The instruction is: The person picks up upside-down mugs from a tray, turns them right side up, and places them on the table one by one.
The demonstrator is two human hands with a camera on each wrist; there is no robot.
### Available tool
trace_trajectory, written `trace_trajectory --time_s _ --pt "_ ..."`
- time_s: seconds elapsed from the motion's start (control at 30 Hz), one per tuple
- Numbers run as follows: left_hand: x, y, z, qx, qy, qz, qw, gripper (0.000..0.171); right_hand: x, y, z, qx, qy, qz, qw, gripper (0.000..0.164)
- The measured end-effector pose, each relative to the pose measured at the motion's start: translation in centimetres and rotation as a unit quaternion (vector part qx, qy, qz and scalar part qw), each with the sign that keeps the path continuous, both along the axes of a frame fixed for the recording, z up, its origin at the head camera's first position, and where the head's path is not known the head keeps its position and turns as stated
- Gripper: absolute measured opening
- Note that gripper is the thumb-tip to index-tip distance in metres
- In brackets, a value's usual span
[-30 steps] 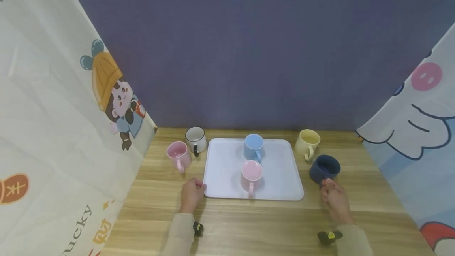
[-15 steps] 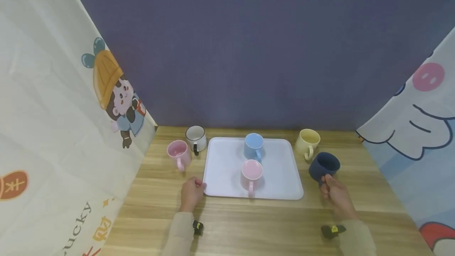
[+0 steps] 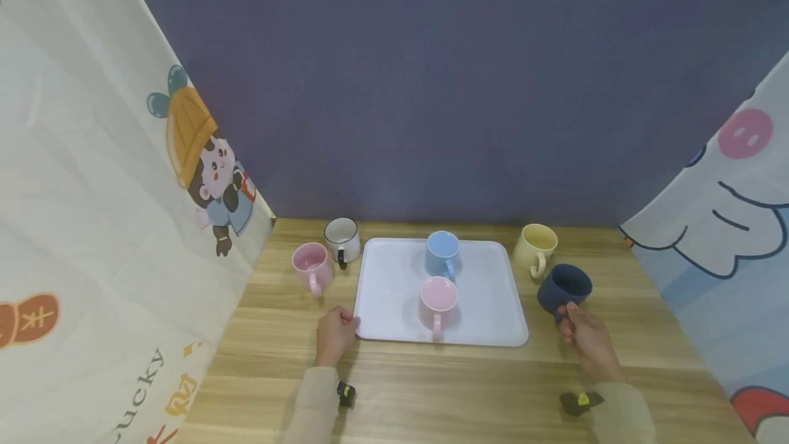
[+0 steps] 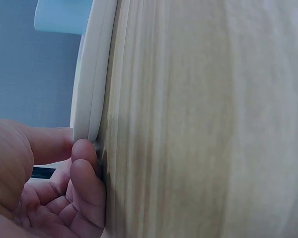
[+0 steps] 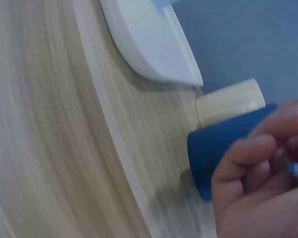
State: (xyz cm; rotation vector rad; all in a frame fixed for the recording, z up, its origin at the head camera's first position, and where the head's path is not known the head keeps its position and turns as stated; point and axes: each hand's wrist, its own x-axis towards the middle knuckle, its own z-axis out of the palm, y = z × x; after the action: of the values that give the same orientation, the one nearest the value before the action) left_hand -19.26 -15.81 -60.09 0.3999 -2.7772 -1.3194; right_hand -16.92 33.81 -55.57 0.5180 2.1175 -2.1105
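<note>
My left hand [image 3: 335, 336] pinches the near left corner of the white tray [image 3: 388, 293]. In the left wrist view the thumb lies on top of the tray's edge [image 4: 95, 74] and curled fingers are at its underside. At the right, my right hand [image 3: 588, 341] grips the handle of a dark blue mug [image 3: 555, 297], thumb on top. The right wrist view shows this mug [image 5: 208, 148] beside my curled fingers, its handle mostly hidden by them. On the tray stand a light blue mug [image 3: 439, 262] at the back and a pink mug [image 3: 434, 310] nearer the front.
Left of the tray stand a white mug [image 3: 346, 249] with a black handle and another pink mug [image 3: 317, 273]. A yellow mug [image 3: 533, 252] stands just behind the dark blue one. A dark blue wall [image 3: 394, 88] rises behind the wooden table [image 3: 431, 389], with printed cloths at both sides.
My right thumb has come further up over the dark blue mug's handle, and the mug has shifted very slightly. My left hand keeps its hold on the tray corner. The head view has drifted a little.
</note>
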Motion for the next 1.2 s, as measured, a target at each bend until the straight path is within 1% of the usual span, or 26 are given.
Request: trace_trajectory --time_s 0.03,0.1,0.17,0.2,0.23,0.27,0.33,0.4,0.47,0.5,0.63,0.73,0.87,1.0,1.2 --pt "0.0 0.0 0.0 0.001 -0.001 0.0 1.0 0.013 0.1 -0.2 0.1 0.001 -0.004 -0.019 1.0 0.033" --pt "0.0 0.0 0.0 0.002 -0.002 -0.002 1.0 0.013 0.4 -0.9 0.5 0.037 -0.011 -0.064 0.997 0.032" --pt "-0.1 0.0 0.1 0.004 -0.003 -0.002 1.0 0.013 0.4 -1.9 1.0 0.065 -0.003 -0.123 0.99 0.029" --pt "-0.1 0.0 0.1 0.005 -0.004 -0.002 1.0 0.013 0.3 -2.5 1.3 0.084 0.004 -0.143 0.986 0.028" --pt "0.0 0.0 0.1 0.007 -0.005 -0.001 1.0 0.013 0.2 -3.0 1.5 0.112 0.01 -0.151 0.982 0.027" --pt "0.0 0.0 0.2 0.007 -0.005 -0.001 1.0 0.013 0.0 -3.6 1.8 0.138 0.019 -0.146 0.979 0.028" --pt "0.0 0.0 0.2 0.008 -0.007 0.001 0.9999 0.013 -0.5 -4.8 2.4 0.155 0.035 -0.11 0.981 0.029" --pt "0.0 0.0 0.2 0.006 -0.008 0.001 1.0 0.013 -1.0 -5.9 2.9 0.181 0.037 -0.048 0.982 0.032" --pt "0.0 -0.1 0.1 0.006 -0.007 0.001 1.0 0.013 -1.6 -7.1 3.2 0.185 0.04 0.006 0.982 0.036" --pt "0.0 -0.1 0.1 0.005 -0.006 0.0 1.0 0.013 -1.9 -7.8 3.3 0.185 0.039 0.025 0.982 0.037" --pt "0.0 0.0 0.2 0.005 -0.005 -0.002 1.0 0.013 -3.3 -10.4 3.1 0.192 0.046 0.079 0.977 0.035" --pt "0.0 0.0 0.2 0.005 -0.004 -0.002 1.0 0.013 -4.4 -12.1 2.6 0.192 0.045 0.103 0.975 0.035" --pt "0.0 0.1 0.3 0.004 -0.003 -0.002 1.0 0.013 -5.9 -13.8 2.1 0.196 0.045 0.118 0.972 0.033" --pt "0.1 0.2 0.3 0.005 -0.001 -0.001 1.0 0.013 -7.1 -15.0 1.9 0.196 0.043 0.137 0.97 0.033" --pt "0.0 0.2 0.2 0.005 -0.002 0.004 1.0 0.013 -8.6 -16.2 1.8 0.182 0.04 0.155 0.97 0.036"
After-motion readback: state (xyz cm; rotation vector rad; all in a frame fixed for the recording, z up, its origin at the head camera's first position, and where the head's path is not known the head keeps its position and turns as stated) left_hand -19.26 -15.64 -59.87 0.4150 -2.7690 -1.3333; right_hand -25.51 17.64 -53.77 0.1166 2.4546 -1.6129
